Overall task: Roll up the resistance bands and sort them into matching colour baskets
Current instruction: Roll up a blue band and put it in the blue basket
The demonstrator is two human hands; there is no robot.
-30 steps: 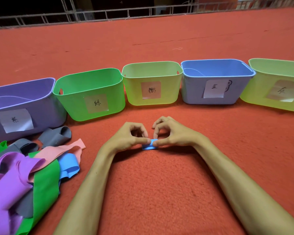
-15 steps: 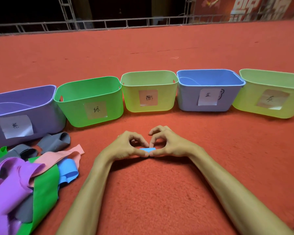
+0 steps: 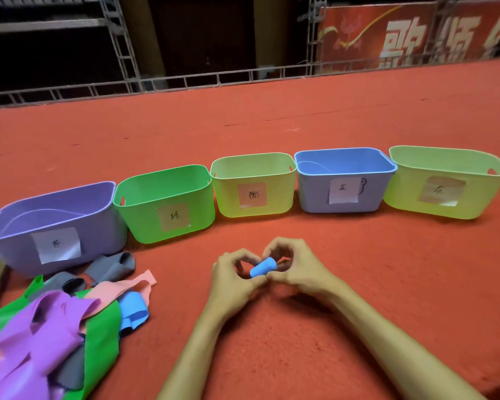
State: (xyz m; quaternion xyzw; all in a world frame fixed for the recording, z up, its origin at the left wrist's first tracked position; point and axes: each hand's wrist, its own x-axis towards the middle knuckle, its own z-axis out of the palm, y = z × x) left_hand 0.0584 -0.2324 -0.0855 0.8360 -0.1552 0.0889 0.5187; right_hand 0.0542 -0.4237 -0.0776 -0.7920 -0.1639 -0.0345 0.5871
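Observation:
A small blue rolled band [image 3: 262,268] is held between my two hands just above the red carpet. My left hand [image 3: 233,281] pinches its lower left end, and my right hand [image 3: 298,267] curls round its upper right end. Five labelled baskets stand in a curved row behind: purple [image 3: 18,226], green [image 3: 145,217], yellow-green [image 3: 228,197], blue [image 3: 312,194] and another yellow-green [image 3: 479,203]. A heap of loose bands [image 3: 58,321] in purple, green, pink, blue and grey lies at the lower left.
Red carpet [image 3: 358,284] covers the floor all around. A metal truss rail [image 3: 185,82] runs along the carpet's far edge, with a red banner [image 3: 416,33] behind it at the right.
The blue roll has lifted off the carpet and tilted up between my fingers. The camera has tipped upward, showing more of the rail and banner.

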